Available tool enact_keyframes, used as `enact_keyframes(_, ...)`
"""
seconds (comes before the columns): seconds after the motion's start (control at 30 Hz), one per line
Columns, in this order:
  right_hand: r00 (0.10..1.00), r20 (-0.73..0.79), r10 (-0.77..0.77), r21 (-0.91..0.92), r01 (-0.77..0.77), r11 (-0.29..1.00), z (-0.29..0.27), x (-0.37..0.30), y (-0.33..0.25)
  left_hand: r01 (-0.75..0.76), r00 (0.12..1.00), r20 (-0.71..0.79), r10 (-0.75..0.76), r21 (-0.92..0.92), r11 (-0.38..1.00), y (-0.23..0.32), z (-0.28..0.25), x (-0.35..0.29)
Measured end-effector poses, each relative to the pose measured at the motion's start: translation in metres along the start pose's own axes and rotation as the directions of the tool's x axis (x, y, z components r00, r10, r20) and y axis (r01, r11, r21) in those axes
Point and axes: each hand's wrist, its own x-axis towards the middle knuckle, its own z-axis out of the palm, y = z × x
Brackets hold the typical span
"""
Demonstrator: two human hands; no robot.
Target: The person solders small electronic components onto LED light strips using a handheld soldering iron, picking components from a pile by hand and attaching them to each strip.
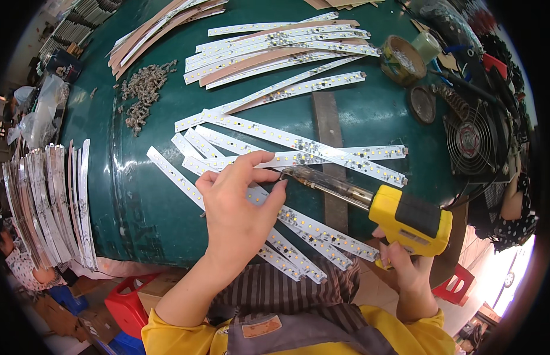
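Your left hand [236,204] pinches an LED strip [298,225] at mid-frame on the desk [139,195]; your right hand [405,266] grips the yellow soldering gun [405,219]. Its hot tip sits beside your fingertips [281,184], so a slip could burn them.

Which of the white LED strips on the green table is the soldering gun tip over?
The white LED strip pinched under the left hand; the yellow soldering gun in the right hand points at it. The others lie untouched.
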Motion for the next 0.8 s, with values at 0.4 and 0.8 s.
enact_keyframes(0.4,0.998,-0.038,0.043,0.123,-0.038,0.992,0.004,0.001,-0.013,-0.041,0.999,-0.03,0.041,0.01,0.999,-0.004,0.0,0.001)
enact_keyframes(0.8,0.914,-0.311,-0.261,-0.561,0.045,0.827,0.0,0.016,0.008,-0.182,0.983,-0.027,0.182,0.032,0.983,-0.003,-0.013,0.0)
